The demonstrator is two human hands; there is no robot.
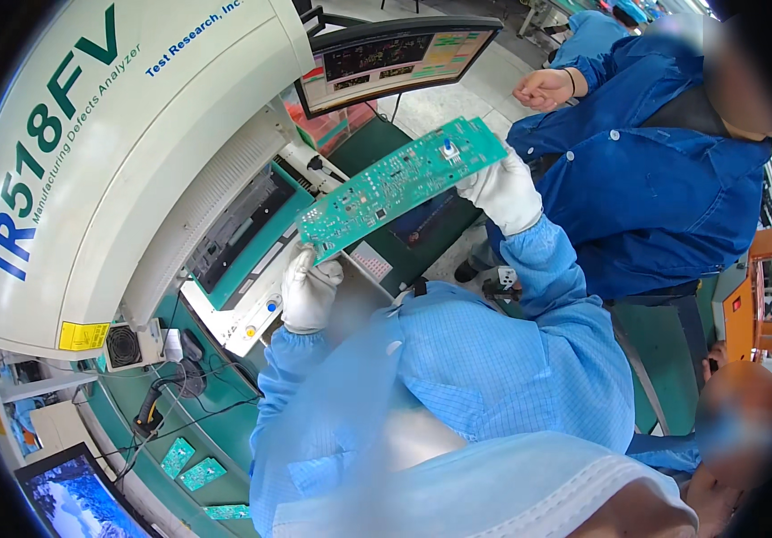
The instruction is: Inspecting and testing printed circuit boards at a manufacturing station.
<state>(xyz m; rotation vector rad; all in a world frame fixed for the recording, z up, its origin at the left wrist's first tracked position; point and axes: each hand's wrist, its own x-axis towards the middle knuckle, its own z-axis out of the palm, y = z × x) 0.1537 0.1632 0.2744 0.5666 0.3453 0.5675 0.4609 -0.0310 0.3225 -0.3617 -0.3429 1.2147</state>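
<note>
A long green circuit board [395, 186] is held up in front of me, tilted so its right end is higher. Small parts dot its face, with a blue-topped component near the right end. My left hand [309, 289], in a white glove, is closed on the board's lower left corner. At the upper right end, my right hand [504, 191], also white-gloved, grips the edge. Behind the board's left part stands a large white test machine [135, 152], its dark fixture bed [240, 235] framed in green.
A monitor [399, 63] stands beyond the board. A person in a dark blue coat [637, 170] is close on the right. A handheld scanner [148, 412], cables and several small green boards [202, 472] lie on the bench at lower left, near another screen [85, 498].
</note>
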